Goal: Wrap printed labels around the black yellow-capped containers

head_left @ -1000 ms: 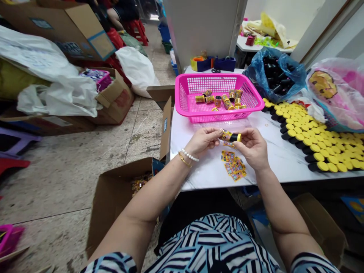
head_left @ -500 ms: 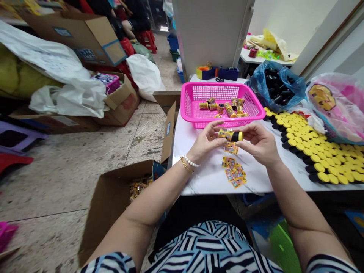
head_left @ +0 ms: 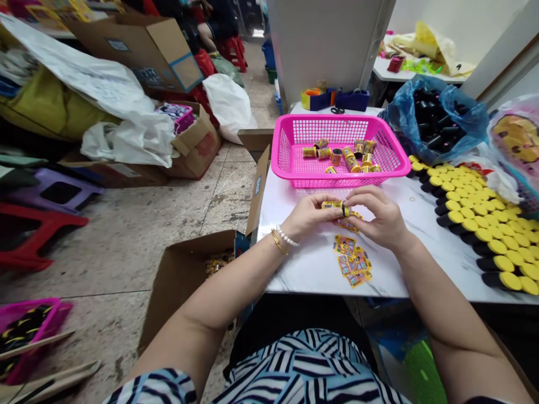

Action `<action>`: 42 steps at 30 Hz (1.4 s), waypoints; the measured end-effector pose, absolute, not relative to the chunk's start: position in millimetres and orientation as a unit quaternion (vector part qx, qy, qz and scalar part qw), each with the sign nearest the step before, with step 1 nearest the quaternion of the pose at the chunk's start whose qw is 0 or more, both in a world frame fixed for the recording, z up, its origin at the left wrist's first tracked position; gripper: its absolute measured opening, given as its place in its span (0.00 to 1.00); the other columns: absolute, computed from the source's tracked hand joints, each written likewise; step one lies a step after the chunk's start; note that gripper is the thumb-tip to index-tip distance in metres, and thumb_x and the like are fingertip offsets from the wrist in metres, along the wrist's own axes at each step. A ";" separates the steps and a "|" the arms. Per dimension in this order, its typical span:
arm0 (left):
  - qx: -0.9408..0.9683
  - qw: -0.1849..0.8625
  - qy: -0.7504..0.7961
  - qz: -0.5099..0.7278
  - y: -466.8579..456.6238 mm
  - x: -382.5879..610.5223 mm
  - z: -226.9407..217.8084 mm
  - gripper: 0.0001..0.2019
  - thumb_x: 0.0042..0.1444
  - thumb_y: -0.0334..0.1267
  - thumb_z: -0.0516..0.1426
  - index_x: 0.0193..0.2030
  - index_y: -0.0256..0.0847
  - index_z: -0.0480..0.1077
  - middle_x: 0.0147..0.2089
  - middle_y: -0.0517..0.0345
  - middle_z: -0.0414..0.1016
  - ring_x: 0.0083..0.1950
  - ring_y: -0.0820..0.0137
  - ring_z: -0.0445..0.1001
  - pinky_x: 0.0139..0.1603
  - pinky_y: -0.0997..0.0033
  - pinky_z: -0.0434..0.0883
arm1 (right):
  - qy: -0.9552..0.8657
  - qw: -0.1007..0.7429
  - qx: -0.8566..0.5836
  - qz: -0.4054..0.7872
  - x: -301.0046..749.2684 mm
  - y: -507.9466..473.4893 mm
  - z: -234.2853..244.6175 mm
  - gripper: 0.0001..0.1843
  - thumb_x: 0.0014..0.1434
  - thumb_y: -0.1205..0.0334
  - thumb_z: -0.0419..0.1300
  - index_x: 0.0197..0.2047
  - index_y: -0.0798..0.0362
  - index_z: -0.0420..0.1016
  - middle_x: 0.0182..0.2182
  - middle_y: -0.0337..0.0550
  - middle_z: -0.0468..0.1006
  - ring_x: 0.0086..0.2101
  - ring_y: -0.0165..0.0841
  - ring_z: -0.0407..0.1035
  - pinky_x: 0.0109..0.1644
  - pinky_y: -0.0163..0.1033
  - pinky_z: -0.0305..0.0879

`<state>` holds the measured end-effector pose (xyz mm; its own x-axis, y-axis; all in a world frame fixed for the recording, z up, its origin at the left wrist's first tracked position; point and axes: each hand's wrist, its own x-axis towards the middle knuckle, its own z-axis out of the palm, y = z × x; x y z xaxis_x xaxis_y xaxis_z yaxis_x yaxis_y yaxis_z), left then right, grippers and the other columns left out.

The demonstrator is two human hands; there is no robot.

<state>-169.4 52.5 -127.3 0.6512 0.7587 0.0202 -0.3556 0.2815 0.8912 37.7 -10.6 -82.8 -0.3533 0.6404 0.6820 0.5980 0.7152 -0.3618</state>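
Fingers [head_left: 331,214] of the left hand [head_left: 305,219] pinching a small yellow cylinder [head_left: 329,205], thumb across the near side; the right hand [head_left: 385,221] arches around the other end, fingertips right at the black band [head_left: 344,210], though whether they press on it I can't tell; the cylinder lies sideways, held just above the white surface [head_left: 311,264], in front of the pink basket [head_left: 320,177]; bright yellow on top, dark toward its right end, the rest covered by the hands; below it, yellow printed labels [head_left: 353,261] overlap in a loose cluster; inside the basket, more little patterned cylinders [head_left: 349,160] tumble every which way; off to the right, black pieces with round yellow tops [head_left: 475,210] stand packed close.
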 end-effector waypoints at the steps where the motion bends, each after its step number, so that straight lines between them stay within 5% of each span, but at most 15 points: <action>1: 0.461 0.787 0.212 0.351 52.0 -169.6 -126.9 0.23 0.48 0.44 0.75 0.47 0.34 0.80 0.41 0.50 0.84 0.38 0.68 0.82 0.39 0.69 0.77 | -0.826 0.423 -0.372 0.016 37.3 -10.8 -82.8 0.14 0.62 0.68 0.67 0.51 0.46 0.78 0.46 0.45 0.80 0.47 0.39 0.78 0.52 0.48 0.79; 18: 0.546 0.702 0.176 0.422 55.0 -177.0 -124.1 0.20 0.52 0.43 0.74 0.48 0.37 0.79 0.41 0.54 0.83 0.37 0.71 0.80 0.39 0.70 0.76 | -0.774 0.460 -0.433 0.044 26.9 -13.6 -99.1 0.21 0.58 0.59 0.75 0.54 0.44 0.80 0.46 0.44 0.85 0.43 0.39 0.80 0.50 0.48 0.81; 24: 0.578 0.664 0.170 0.442 54.1 -177.8 -121.0 0.20 0.51 0.43 0.74 0.48 0.37 0.80 0.43 0.54 0.83 0.43 0.70 0.81 0.46 0.69 0.76 | -0.629 0.538 -0.477 0.294 14.0 -15.7 -105.6 0.17 0.56 0.57 0.75 0.48 0.48 0.82 0.41 0.43 0.86 0.39 0.39 0.83 0.46 0.48 0.84; 27: 0.572 0.677 0.190 0.422 51.9 -177.9 -117.9 0.25 0.50 0.47 0.75 0.50 0.37 0.77 0.42 0.54 0.82 0.39 0.72 0.80 0.41 0.72 0.76 | -0.605 0.546 -0.473 0.335 12.2 -11.1 -109.7 0.16 0.57 0.56 0.75 0.47 0.49 0.82 0.40 0.43 0.86 0.40 0.37 0.82 0.47 0.47 0.84; 32: 0.508 0.744 0.251 0.355 55.6 -180.0 -119.9 0.31 0.53 0.63 0.68 0.46 0.37 0.69 0.33 0.57 0.78 0.25 0.75 0.75 0.24 0.75 0.69 | -0.693 0.518 -0.473 0.167 23.4 -4.6 -111.0 0.16 0.58 0.58 0.73 0.50 0.47 0.82 0.44 0.43 0.82 0.41 0.35 0.79 0.49 0.46 0.81; 42: 0.542 0.712 0.243 0.373 58.1 -182.9 -120.9 0.22 0.51 0.47 0.73 0.46 0.36 0.76 0.35 0.57 0.79 0.29 0.76 0.73 0.30 0.75 0.66 | -0.601 0.524 -0.533 0.283 17.3 -9.0 -111.4 0.14 0.55 0.56 0.75 0.43 0.52 0.82 0.37 0.43 0.86 0.35 0.35 0.81 0.44 0.43 0.82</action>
